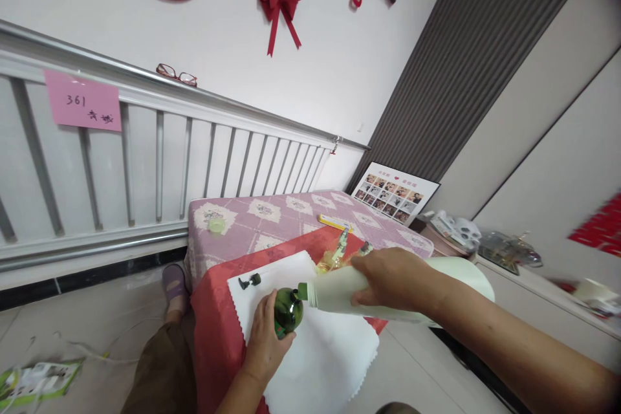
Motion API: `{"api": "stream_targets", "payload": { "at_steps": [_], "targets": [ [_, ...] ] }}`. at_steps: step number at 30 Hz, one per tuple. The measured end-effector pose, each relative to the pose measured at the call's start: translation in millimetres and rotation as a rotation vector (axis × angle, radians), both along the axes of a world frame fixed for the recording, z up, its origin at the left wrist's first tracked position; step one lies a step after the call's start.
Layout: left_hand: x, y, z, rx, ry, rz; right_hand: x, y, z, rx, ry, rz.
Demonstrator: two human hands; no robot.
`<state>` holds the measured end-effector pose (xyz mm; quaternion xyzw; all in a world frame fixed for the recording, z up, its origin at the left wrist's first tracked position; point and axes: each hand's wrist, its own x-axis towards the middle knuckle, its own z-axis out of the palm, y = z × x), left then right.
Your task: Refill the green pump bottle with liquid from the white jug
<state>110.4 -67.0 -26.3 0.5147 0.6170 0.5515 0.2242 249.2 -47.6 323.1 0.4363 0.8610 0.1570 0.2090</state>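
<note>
My left hand [264, 339] is wrapped round a small dark green bottle [288, 310] standing on a white cloth [320, 349]. My right hand [392, 279] grips a large pale green bottle [388, 288], tipped on its side. Its green spout meets the mouth of the small bottle. A dark pump cap [250, 282] lies on the cloth, just left of the small bottle. Behind the big bottle are some crinkled clear wrappers [334, 257].
The cloth lies on a red cover [213, 310] over a small table with a pink patterned tablecloth [272, 213]. On it are a yellow-green lid [217, 225] and a yellow strip [334, 222]. A white radiator rail [160, 162] runs behind. A low white cabinet [533, 297] with clutter stands right.
</note>
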Motion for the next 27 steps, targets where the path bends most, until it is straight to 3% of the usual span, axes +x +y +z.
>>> {"api": "stream_targets", "payload": {
  "at_steps": [9, 18, 27],
  "targets": [
    [-0.8, 0.3, 2.2, 0.005, -0.010, -0.003, 6.8, 0.1, -4.5, 0.008, 0.024, -0.032],
    [-0.3, -0.3, -1.3, 0.003, 0.000, 0.014, 43.3, 11.4, -23.2, -0.050, 0.167, -0.083],
    [-2.2, -2.1, -1.6, -0.023, 0.047, 0.019, 89.3, 28.6, -32.8, -0.158, 0.618, -0.213]
  ]
}}
